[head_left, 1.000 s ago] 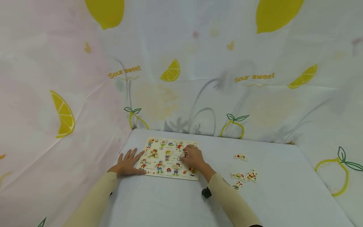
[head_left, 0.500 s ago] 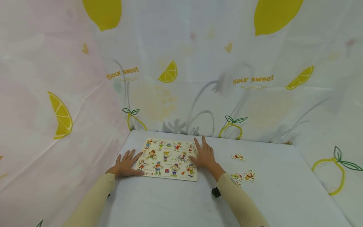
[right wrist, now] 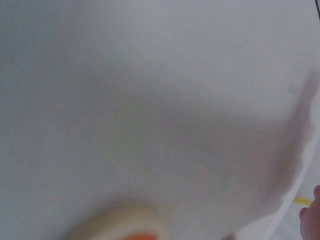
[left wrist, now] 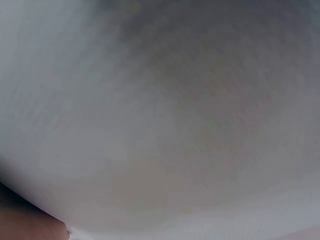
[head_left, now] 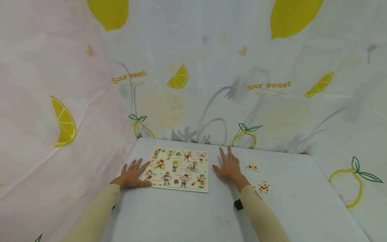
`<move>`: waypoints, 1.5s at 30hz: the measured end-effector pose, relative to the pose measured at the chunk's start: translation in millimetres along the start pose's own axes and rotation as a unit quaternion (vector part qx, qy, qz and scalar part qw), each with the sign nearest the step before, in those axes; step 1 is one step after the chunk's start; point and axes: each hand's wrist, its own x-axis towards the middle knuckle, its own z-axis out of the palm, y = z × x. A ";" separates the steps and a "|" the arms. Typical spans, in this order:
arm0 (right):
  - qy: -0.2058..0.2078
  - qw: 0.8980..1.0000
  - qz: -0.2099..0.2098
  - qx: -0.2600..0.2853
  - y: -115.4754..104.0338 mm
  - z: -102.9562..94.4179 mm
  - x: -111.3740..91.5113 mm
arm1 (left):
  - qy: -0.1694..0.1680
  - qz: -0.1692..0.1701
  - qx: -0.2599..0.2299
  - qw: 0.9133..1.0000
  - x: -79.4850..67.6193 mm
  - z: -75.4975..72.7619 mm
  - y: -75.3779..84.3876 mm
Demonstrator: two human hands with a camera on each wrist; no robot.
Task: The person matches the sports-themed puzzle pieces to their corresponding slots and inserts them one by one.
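Observation:
A flat picture puzzle board (head_left: 176,169), printed with several sporty figures, lies on the white table in the head view. My left hand (head_left: 131,174) rests at its left edge, fingers spread, thumb at the lower left corner. To the right of the board, apart from it, my right hand (head_left: 230,168) is spread with nothing in it. A loose puzzle piece (head_left: 252,167) lies just right of that hand, and another piece (head_left: 264,187) sits nearer, beside the right sleeve. Part of a further piece shows from behind the sleeve. In the right wrist view, a blurred round-edged piece (right wrist: 117,227) shows at the bottom.
The white-covered table (head_left: 181,218) meets a lemon-print cloth backdrop (head_left: 193,101) at the back and sides. A small dark object (head_left: 238,205) sits under the right forearm. Only cloth and a bit of skin (left wrist: 30,225) show in the left wrist view.
My right hand let go over the cyclist piece on the board and moved right, off the board, towards the loose pieces. My left hand stayed at the board's left edge.

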 end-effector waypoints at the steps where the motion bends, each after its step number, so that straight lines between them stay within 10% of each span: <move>1: -0.001 1.000 0.005 -0.001 4.4 -2.1 -0.4 | 0.000 -0.001 0.000 1.000 0.8 0.7 -1.4; 10: -0.021 0.999 0.019 -0.043 49.2 -14.5 -12.3 | 0.010 -0.004 0.015 1.000 5.9 9.2 -12.4; 23: 0.032 0.993 0.106 0.036 100.4 -24.5 -28.8 | -0.001 -0.005 0.010 1.000 1.6 4.9 -5.2; 32: 0.112 0.975 0.138 0.135 107.8 -25.2 -29.6 | 0.000 -0.004 0.004 1.000 1.7 5.5 -7.0; 45: 0.115 0.958 0.254 0.068 88.9 -32.9 -38.4 | 0.005 0.011 -0.002 1.000 -3.0 4.6 -2.9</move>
